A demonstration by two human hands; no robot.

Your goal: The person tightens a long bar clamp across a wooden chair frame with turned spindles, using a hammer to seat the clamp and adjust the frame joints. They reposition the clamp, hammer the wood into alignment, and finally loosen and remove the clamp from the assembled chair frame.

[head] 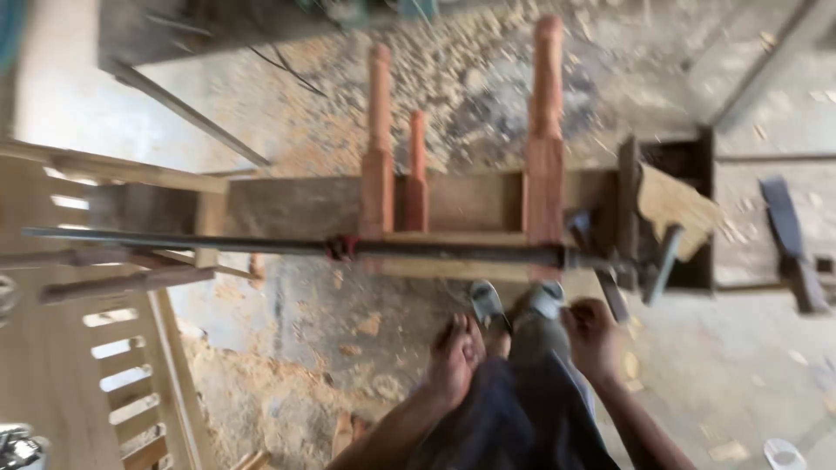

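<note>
A long dark metal bar clamp (287,246) lies flat across a wooden frame piece (461,213), running from the far left to the right, where its screw handle (664,261) sticks out. A red ring sits on the bar near the middle. Three turned reddish wooden legs (547,130) stand up from the frame, two tall and one short. The clamp is just above both hands and apart from them. The left hand (455,355) is curled with nothing seen in its grip. The right hand (592,339) is also loosely curled and empty, near the clamp's handle end. Between the hands are the person's dark trousers and two grey shoes (488,303). Wood shavings (453,78) cover the floor. At the left stands a pale slatted wooden frame (131,383). The picture is blurry, so no labels can be made out.
</note>
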